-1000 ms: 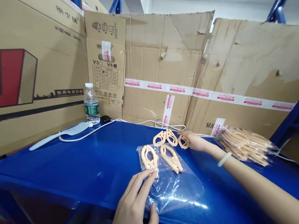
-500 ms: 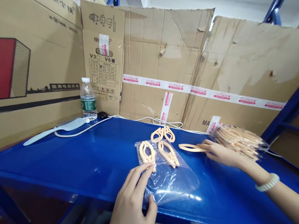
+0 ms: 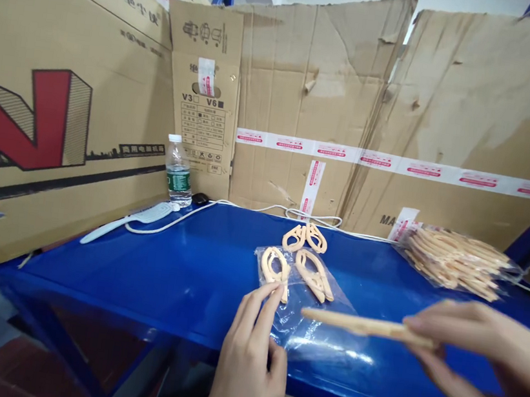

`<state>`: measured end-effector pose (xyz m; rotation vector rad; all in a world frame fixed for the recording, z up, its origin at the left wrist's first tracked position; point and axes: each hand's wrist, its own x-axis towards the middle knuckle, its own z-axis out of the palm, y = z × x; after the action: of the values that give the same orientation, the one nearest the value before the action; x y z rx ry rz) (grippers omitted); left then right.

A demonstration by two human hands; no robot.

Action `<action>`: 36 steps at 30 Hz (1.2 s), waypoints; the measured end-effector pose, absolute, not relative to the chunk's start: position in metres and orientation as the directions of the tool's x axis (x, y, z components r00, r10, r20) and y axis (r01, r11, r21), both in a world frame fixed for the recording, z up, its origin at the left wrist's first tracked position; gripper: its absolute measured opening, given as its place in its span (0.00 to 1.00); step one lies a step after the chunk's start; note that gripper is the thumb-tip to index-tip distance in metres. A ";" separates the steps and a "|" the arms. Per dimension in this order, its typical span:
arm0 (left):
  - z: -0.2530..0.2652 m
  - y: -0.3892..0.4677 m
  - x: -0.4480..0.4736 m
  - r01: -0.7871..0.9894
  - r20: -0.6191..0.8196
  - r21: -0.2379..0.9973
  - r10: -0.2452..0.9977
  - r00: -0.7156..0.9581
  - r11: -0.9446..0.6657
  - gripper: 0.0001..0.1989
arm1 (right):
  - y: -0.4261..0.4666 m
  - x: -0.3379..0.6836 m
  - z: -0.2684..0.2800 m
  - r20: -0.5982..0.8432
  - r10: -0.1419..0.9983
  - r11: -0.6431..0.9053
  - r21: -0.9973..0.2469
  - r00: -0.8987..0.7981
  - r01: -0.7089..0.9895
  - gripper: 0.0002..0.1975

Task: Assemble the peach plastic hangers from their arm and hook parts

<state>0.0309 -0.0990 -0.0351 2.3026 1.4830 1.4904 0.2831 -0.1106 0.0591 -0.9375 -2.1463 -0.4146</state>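
Note:
My right hand (image 3: 478,357) is raised over the right of the blue table, its thumb and fingers pinching a flat beige folding hanger (image 3: 356,324) seen edge-on and slightly blurred. My left hand (image 3: 252,353) rests at the table's front, its fingertips on the lower end of another folded hanger (image 3: 268,265); its thumb stands apart from the fingers. That hanger and a second one (image 3: 314,275) lie on a clear plastic bag (image 3: 296,333). Just behind the bag are two more looped beige pieces, a left one (image 3: 293,237) and a right one (image 3: 317,238).
A bagged pile of beige hangers (image 3: 457,259) lies at the back right. A water bottle (image 3: 178,177), a pale fly swatter (image 3: 130,220) and a white cable (image 3: 263,210) are at the back left. Cardboard sheets (image 3: 300,112) and a large box (image 3: 61,113) wall the table (image 3: 176,278).
My right hand has lifted the hanger from near the bagged pile and brought it closer. My left hand stays at the same hanger. The view has shifted slightly to the left.

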 end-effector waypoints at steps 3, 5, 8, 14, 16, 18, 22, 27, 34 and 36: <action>-0.036 -0.098 0.031 0.707 0.709 0.463 0.702 0.066 -0.535 0.34 | -0.120 0.255 0.051 0.699 0.363 0.760 0.161 -0.616 0.630 0.13; -0.036 -0.097 0.032 0.719 0.727 0.450 0.684 0.048 -0.529 0.33 | -0.116 0.236 0.049 0.636 0.243 0.777 0.324 -0.732 0.540 0.14; -0.036 -0.095 0.033 0.734 0.754 0.427 0.656 0.033 -0.528 0.33 | -0.099 0.214 0.045 0.542 0.215 0.740 0.453 -0.813 0.498 0.20; -0.042 -0.093 0.032 0.761 0.771 0.382 0.635 0.050 -0.525 0.33 | -0.055 0.200 0.012 0.492 0.282 0.532 0.634 -0.823 0.561 0.16; -0.044 -0.092 0.031 0.759 0.767 0.375 0.638 0.069 -0.533 0.34 | -0.049 0.199 0.007 0.493 0.327 0.495 0.637 -0.806 0.591 0.15; -0.046 -0.092 0.030 0.759 0.767 0.360 0.635 0.091 -0.543 0.35 | -0.047 0.200 0.007 0.510 0.375 0.470 0.616 -0.774 0.633 0.13; -0.048 -0.092 0.029 0.767 0.765 0.345 0.636 0.105 -0.541 0.36 | -0.046 0.210 0.028 0.502 0.379 0.654 0.448 -0.777 0.609 0.11; -0.045 -0.092 0.032 0.781 0.768 0.329 0.631 0.106 -0.531 0.36 | 0.013 0.229 0.064 0.419 0.625 0.631 0.227 -0.659 0.742 0.13; -0.050 -0.089 0.030 0.805 0.780 0.270 0.610 0.139 -0.529 0.36 | 0.139 0.241 0.052 0.084 0.742 0.629 0.253 -0.665 0.735 0.25; -0.051 -0.089 0.029 0.805 0.785 0.270 0.604 0.134 -0.529 0.36 | 0.152 0.245 0.049 0.027 0.752 0.638 0.226 -0.659 0.737 0.24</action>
<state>0.0291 -0.0888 -0.0508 2.5188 1.5988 1.5477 0.2452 0.1516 0.0485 -1.3224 -2.9056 -0.3505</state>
